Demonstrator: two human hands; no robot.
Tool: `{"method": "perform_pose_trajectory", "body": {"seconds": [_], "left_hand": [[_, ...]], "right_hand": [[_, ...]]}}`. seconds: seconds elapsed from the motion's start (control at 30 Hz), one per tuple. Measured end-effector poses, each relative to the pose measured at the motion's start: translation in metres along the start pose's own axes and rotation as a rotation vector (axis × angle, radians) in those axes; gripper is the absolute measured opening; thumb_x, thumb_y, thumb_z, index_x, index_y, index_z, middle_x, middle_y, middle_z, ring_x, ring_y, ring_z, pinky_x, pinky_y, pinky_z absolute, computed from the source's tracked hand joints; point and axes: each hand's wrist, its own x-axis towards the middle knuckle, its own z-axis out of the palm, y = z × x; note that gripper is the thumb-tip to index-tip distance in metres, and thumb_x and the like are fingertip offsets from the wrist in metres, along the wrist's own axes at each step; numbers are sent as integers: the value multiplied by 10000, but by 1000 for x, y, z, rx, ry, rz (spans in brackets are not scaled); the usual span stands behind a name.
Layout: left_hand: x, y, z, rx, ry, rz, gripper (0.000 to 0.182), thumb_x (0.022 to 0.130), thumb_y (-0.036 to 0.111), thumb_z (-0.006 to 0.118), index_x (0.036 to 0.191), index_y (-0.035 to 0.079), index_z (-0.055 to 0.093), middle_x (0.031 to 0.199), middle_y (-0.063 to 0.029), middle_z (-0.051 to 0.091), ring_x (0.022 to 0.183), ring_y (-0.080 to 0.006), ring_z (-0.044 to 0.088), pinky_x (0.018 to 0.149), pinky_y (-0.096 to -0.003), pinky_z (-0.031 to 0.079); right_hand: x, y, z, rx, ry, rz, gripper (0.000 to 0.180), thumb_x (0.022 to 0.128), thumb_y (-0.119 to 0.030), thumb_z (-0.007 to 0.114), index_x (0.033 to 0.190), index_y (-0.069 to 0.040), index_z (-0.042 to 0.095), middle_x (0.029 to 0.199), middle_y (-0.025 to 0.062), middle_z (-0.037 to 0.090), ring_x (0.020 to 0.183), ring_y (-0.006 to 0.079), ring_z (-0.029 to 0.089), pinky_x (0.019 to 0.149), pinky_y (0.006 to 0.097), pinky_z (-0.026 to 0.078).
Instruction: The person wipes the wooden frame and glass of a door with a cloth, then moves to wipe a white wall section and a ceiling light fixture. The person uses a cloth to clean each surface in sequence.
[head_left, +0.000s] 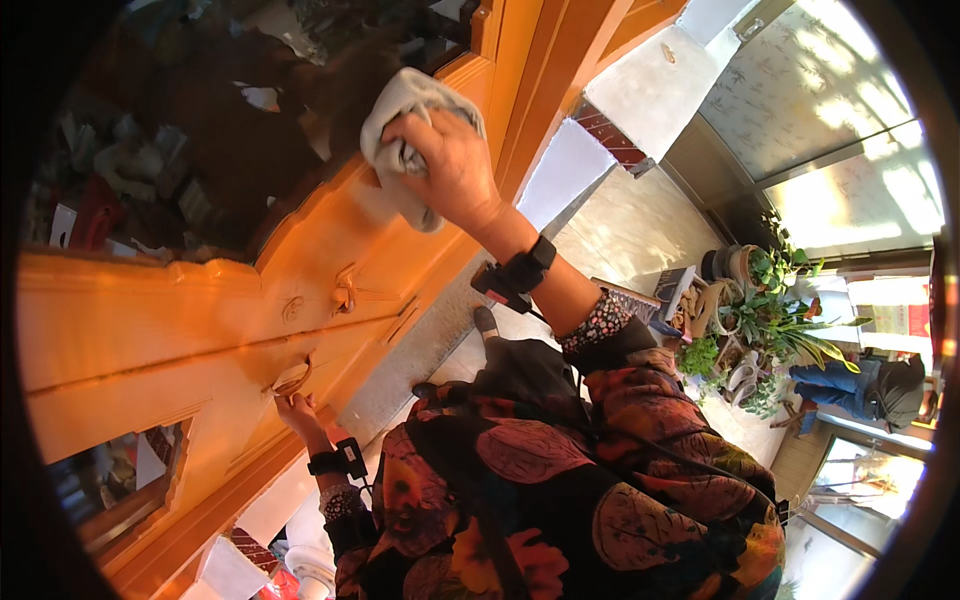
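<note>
My right hand (454, 165) grips a bunched pale grey cloth (420, 90) against an orange wooden door leaf (390, 247). The cloth lies across the corner where the frame meets a dark glass pane (195, 150). Lower left, the fingers of my left hand (300, 415) are closed on the end of a curved metal handle (294, 377) on the second door leaf (232, 390). Another handle (345, 289) and a round lock plate (293, 308) sit on the first leaf, between my hands. Both my wrists carry black straps with small devices.
Potted plants (772, 315) stand to the right, near a box of odds and ends (686, 304). Beyond them a person in jeans (832, 390) bends over. A stone threshold (397, 382) runs below the doors. White wall blocks (637, 97) flank the door frame.
</note>
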Motion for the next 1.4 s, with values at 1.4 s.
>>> {"method": "perform_pose_trajectory", "body": {"seconds": [1.4], "left_hand": [[-43, -44, 67, 243, -742, -610, 161, 920, 120, 605, 1069, 58, 607, 958, -66, 651, 834, -166, 651, 641, -277, 524]], "right_hand": [[-157, 68, -121, 1442, 494, 1432, 442, 909, -144, 530, 1292, 66, 464, 1167, 192, 619, 1043, 291, 625, 944, 389, 516]]}}
